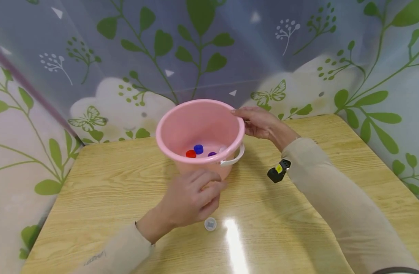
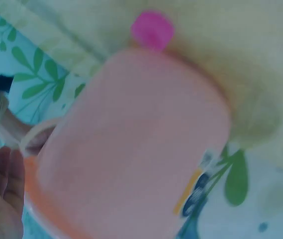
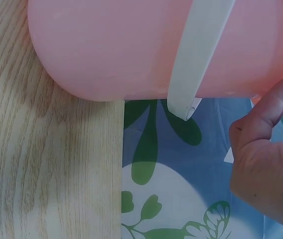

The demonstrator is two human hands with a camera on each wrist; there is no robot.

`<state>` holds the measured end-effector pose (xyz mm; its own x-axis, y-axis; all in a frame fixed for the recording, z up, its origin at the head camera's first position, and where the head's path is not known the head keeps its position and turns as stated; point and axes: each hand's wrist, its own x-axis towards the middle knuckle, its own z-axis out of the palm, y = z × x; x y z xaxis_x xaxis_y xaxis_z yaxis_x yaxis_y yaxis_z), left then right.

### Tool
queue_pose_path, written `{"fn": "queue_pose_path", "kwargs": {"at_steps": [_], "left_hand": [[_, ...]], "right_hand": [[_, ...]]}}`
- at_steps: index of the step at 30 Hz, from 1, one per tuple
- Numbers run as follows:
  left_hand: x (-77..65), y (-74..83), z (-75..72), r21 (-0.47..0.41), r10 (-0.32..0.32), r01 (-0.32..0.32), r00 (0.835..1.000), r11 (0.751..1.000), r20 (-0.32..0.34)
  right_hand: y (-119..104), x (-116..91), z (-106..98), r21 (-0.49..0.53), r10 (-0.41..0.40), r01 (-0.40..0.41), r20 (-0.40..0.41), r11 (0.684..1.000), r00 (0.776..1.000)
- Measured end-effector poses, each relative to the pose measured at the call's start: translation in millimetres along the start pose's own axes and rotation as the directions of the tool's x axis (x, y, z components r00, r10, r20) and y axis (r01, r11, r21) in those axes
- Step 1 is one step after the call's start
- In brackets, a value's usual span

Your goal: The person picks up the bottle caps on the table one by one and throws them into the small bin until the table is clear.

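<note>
A pink bucket (image 1: 200, 106) stands on the table, its white handle (image 1: 235, 158) hanging down at the right. Inside lie a red cap (image 1: 191, 153), a blue cap (image 1: 198, 148), a purple cap (image 1: 212, 154) and a pale one partly hidden by the rim. My right hand (image 1: 259, 122) grips the bucket's rim at the right. In front of the bucket hovers my left hand (image 1: 192, 199), fingers loosely bent, holding nothing visible. A small white disc with a grey square (image 1: 210, 224) lies below it. By the bucket's base, a magenta cap (image 2: 152, 30) shows blurred in the left wrist view.
The wooden table (image 1: 110, 182) ends at a wall covering (image 1: 120, 87) printed with leaves and butterflies, close behind the bucket. A black device (image 1: 279, 171) is worn at the right wrist. Light glares off the table's front.
</note>
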<state>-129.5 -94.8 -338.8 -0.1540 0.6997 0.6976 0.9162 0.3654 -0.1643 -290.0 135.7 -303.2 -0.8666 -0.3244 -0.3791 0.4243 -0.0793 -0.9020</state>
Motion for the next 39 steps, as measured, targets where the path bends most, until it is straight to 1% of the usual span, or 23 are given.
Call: {"fn": "queue_pose_path", "kwargs": {"at_steps": [1, 3, 4, 5, 6, 7, 9, 11, 12, 14, 17, 20, 23, 25, 29, 31, 33, 36, 37, 39], "left_hand": [[-6.3, 2.5, 2.2, -0.011, -0.017, 0.018, 0.999, 1.0, 0.043], [-18.5, 7.1, 6.7, -0.031, -0.051, 0.055, 0.99, 0.998, 0.131], [-24.0, 9.2, 9.0, -0.035, -0.063, 0.07, 0.982, 0.997, 0.181], [-28.9, 11.4, 10.5, -0.044, -0.081, 0.094, 0.968, 0.995, 0.24], [-33.6, 13.6, 11.8, -0.051, -0.1, 0.121, 0.948, 0.991, 0.303], [-37.5, 15.7, 13.1, -0.055, -0.117, 0.147, 0.924, 0.988, 0.364], [-44.4, 19.7, 15.4, -0.059, -0.153, 0.206, 0.863, 0.977, 0.481], [-50.3, 23.2, 18.0, -0.064, -0.181, 0.261, 0.807, 0.963, 0.562], [-52.7, 24.9, 19.5, -0.068, -0.189, 0.282, 0.786, 0.957, 0.589], [-57.5, 28.0, 22.1, -0.085, -0.2, 0.322, 0.753, 0.943, 0.627], [-63.1, 32.2, 24.6, -0.112, -0.21, 0.37, 0.722, 0.922, 0.659], [-66.1, 35.3, 26.2, -0.118, -0.204, 0.374, 0.714, 0.92, 0.67], [-66.6, 37.2, 27.6, -0.108, -0.201, 0.361, 0.715, 0.926, 0.669], [-66.3, 38.5, 28.9, -0.097, -0.201, 0.351, 0.719, 0.931, 0.665], [-63.9, 41.6, 30.8, -0.065, -0.226, 0.352, 0.72, 0.934, 0.656], [-61.4, 42.8, 30.8, -0.05, -0.246, 0.369, 0.71, 0.928, 0.66], [-58.6, 43.4, 30.3, -0.035, -0.265, 0.389, 0.689, 0.921, 0.675], [-55.2, 43.8, 29.3, -0.024, -0.287, 0.424, 0.653, 0.905, 0.7], [-54.4, 43.9, 29.3, -0.022, -0.29, 0.428, 0.648, 0.903, 0.705], [-53.4, 44.0, 29.2, -0.026, -0.293, 0.439, 0.641, 0.898, 0.71]], "right_hand": [[-0.1, -0.4, 0.3, 0.004, -0.001, 0.001, 0.0, 1.0, 1.0], [0.0, -0.8, 0.1, 0.011, 0.0, 0.0, 0.002, 1.0, 1.0], [0.0, -1.0, -0.2, 0.013, -0.003, 0.003, 0.007, 1.0, 1.0], [0.1, -1.2, -0.2, 0.019, -0.004, 0.004, 0.008, 1.0, 1.0], [0.3, -1.4, -0.5, 0.019, -0.005, 0.005, 0.013, 1.0, 1.0], [0.5, -1.3, -0.6, 0.023, -0.006, 0.006, 0.015, 1.0, 1.0], [0.9, -1.1, -0.6, 0.029, -0.009, 0.008, 0.017, 1.0, 1.0], [1.1, -0.6, -0.7, 0.033, -0.011, 0.01, 0.019, 0.999, 1.0], [1.3, -0.4, -0.8, 0.03, -0.013, 0.013, 0.023, 0.999, 1.0], [1.4, 0.1, -0.4, 0.036, -0.012, 0.012, 0.017, 0.999, 1.0], [1.7, 0.3, -0.2, 0.031, -0.014, 0.013, 0.021, 0.999, 1.0], [1.6, 0.4, 0.1, 0.03, -0.013, 0.013, 0.014, 0.999, 1.0], [1.5, 0.6, 0.2, 0.029, -0.012, 0.012, 0.012, 1.0, 1.0], [1.5, 0.8, 0.1, 0.032, -0.009, 0.008, 0.009, 0.999, 1.0], [1.7, 0.8, -0.8, 0.036, -0.009, 0.008, 0.014, 0.999, 1.0], [1.9, 0.8, -1.2, 0.043, -0.009, 0.008, 0.012, 0.999, 1.0], [2.0, 0.3, -1.0, 0.046, -0.008, 0.007, 0.01, 0.999, 1.0], [2.1, -0.3, -0.3, 0.044, -0.006, 0.006, 0.009, 0.999, 1.0], [2.2, -0.5, -0.1, 0.041, -0.007, 0.007, 0.009, 0.999, 1.0], [2.5, -0.6, -0.2, 0.036, -0.008, 0.008, 0.009, 0.999, 1.0]]}}
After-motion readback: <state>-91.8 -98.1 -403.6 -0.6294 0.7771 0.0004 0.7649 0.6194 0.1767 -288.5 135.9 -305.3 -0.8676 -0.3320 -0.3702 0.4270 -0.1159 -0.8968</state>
